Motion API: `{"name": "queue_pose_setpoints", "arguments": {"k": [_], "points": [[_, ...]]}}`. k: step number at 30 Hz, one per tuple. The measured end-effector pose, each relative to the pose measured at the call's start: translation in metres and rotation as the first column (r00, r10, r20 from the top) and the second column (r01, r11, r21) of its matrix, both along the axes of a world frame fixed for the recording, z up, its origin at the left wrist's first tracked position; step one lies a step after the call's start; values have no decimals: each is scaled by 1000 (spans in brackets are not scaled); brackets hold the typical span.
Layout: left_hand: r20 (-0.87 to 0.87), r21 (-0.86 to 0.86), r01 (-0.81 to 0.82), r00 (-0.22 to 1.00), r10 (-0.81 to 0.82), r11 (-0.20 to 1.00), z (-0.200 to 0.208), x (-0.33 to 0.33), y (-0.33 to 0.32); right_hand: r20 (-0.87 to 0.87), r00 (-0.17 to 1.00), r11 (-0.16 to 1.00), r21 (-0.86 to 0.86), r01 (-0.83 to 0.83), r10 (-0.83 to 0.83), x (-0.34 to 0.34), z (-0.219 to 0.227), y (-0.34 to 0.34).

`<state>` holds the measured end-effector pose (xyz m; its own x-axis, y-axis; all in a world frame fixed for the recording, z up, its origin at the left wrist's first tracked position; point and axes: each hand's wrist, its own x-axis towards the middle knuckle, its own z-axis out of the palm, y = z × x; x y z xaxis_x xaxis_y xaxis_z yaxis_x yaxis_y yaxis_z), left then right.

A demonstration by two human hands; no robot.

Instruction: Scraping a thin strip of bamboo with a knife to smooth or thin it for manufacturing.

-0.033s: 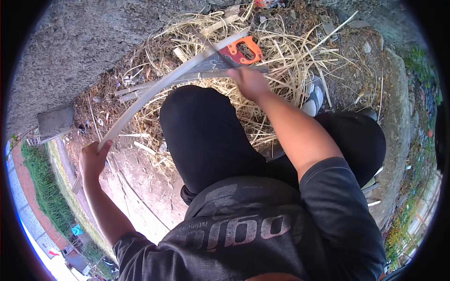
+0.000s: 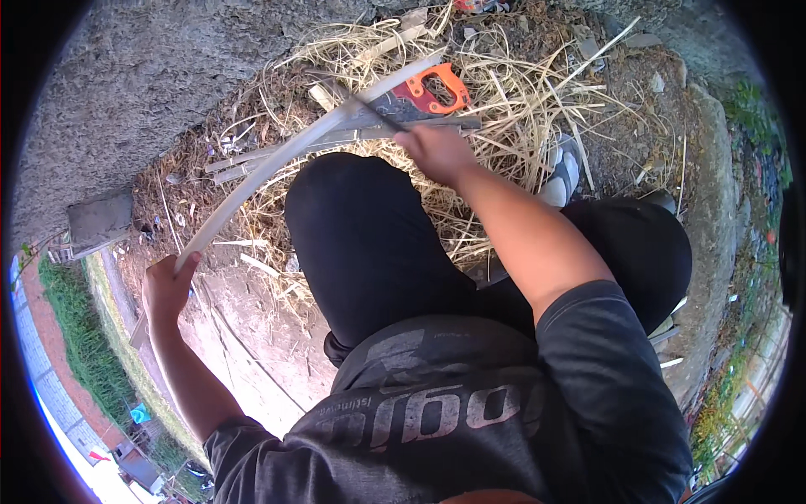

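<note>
A long pale strip point(image 2: 273, 164), which looks like split bamboo, slants from lower left up to the pile of shavings. Its lower end is gripped by my left hand point(image 2: 168, 290), fingers closed round it. In my right hand point(image 2: 437, 153) is a dark, thin-bladed knife point(image 2: 375, 113), its blade lying across the strip's upper part. Partly under the strip rests a handsaw point(image 2: 457, 88) with an orange and red handle; part of its grey blade is hidden. Several grey-brown slats point(image 2: 252, 162) lie beyond my left knee.
Curly pale shavings point(image 2: 520, 109) cover the ground ahead and between my legs. A rough grey wall point(image 2: 168, 92) rises at far left, with a grey block point(image 2: 101, 220) at its foot. My sandaled foot point(image 2: 560, 178) stands right of the shavings. A concrete edge point(image 2: 714, 210) runs along the right.
My right hand has shifted slightly left, and the knife blade has slid down along the strip toward my left hand. The left hand and the strip have stayed in place.
</note>
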<state>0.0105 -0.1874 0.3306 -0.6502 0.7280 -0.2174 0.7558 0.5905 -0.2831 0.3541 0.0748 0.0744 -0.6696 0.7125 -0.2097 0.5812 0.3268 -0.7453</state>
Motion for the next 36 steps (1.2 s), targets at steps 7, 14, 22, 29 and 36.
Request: {"name": "queue_pose_setpoints", "arguments": {"k": [7, 14, 22, 29, 36], "points": [[17, -47, -55, 998, 56, 997, -6, -8, -9, 242, 950, 962, -135, 236, -199, 42, -47, 23], [15, -7, -2, 1000, 2, 1000, -19, -8, -13, 89, 964, 967, -27, 253, -250, 32, -35, 20], [-12, 27, 29, 1000, -29, 999, -29, -19, -22, 103, 994, 999, -34, 42, -38, 4, -38, -8], [-34, 45, 40, 999, -38, 998, -41, -24, -36, 363, 891, 946, -68, 317, -272, 47, -28, 44], [-33, 3, 29, 999, -29, 1000, -39, -27, -43, 102, 981, 986, -54, -158, 163, -9, 9, -11]]}}
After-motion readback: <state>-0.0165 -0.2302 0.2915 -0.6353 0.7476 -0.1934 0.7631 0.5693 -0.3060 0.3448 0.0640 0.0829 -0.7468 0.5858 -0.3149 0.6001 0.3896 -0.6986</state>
